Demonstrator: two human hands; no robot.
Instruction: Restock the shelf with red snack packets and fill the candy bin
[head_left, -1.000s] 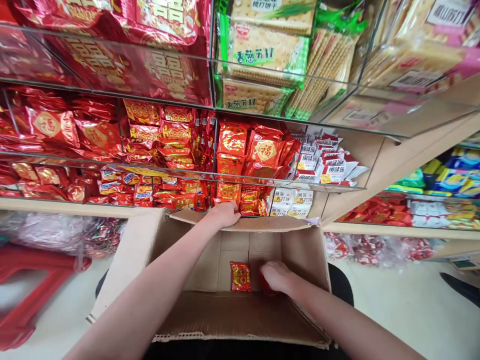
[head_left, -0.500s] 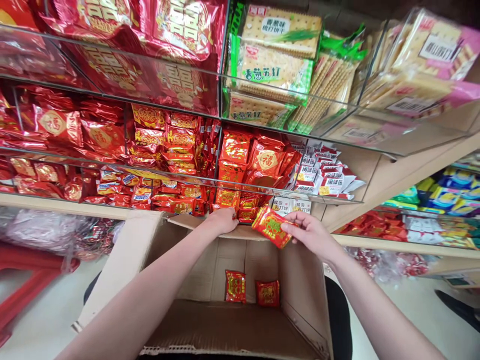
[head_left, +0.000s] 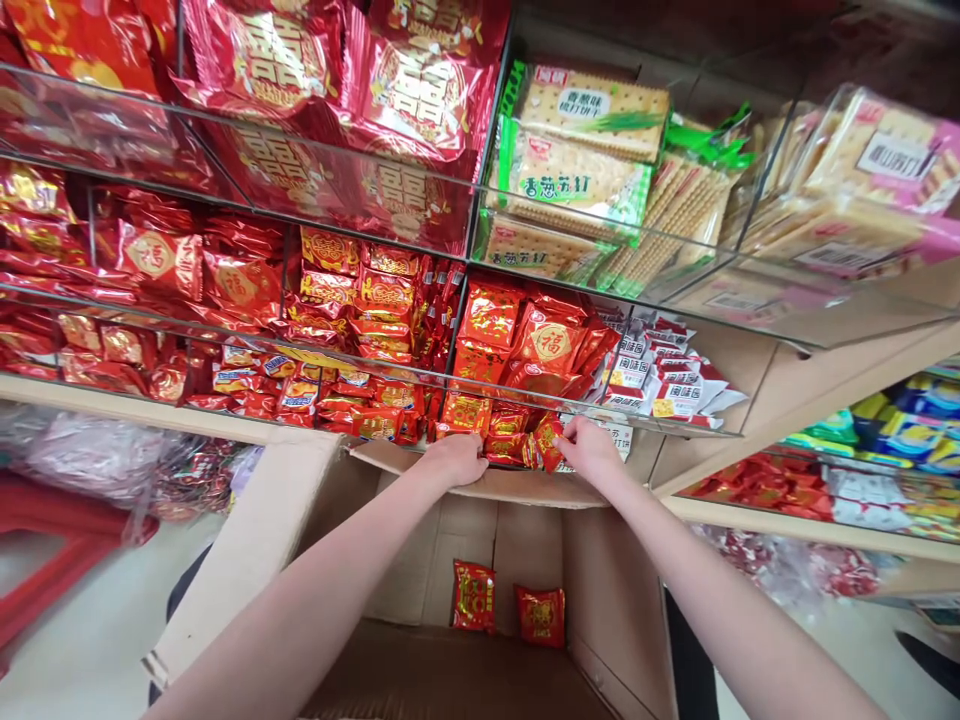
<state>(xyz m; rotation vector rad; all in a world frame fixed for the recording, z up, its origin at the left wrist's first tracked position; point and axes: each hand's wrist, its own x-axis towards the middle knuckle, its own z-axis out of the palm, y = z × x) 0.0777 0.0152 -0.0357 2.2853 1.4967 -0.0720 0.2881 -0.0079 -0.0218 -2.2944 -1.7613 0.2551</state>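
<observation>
A red snack packet [head_left: 547,443] with gold and green print is pinched in my right hand [head_left: 594,452], at the lowest shelf bin. Its near edge touches the other red packets [head_left: 507,432] there. My left hand [head_left: 453,461] rests at the front of the same row, fingers curled in beside an upright red packet [head_left: 466,410]; what they grip is hidden. Below my arms stands an open cardboard box [head_left: 615,590]. On its bottom lie two red packets, one on the left [head_left: 474,596] and one on the right [head_left: 540,615].
Clear dividers split the shelves into bins. Above are green-wrapped crackers [head_left: 574,185] and large red packs [head_left: 420,95]. White-and-red packets [head_left: 675,385] sit to the right. A red stool [head_left: 67,530] and bagged goods [head_left: 112,475] are at lower left.
My right hand has moved the red packet from above the box to the shelf bin. My left hand stays at the shelf front. The view has shifted slightly.
</observation>
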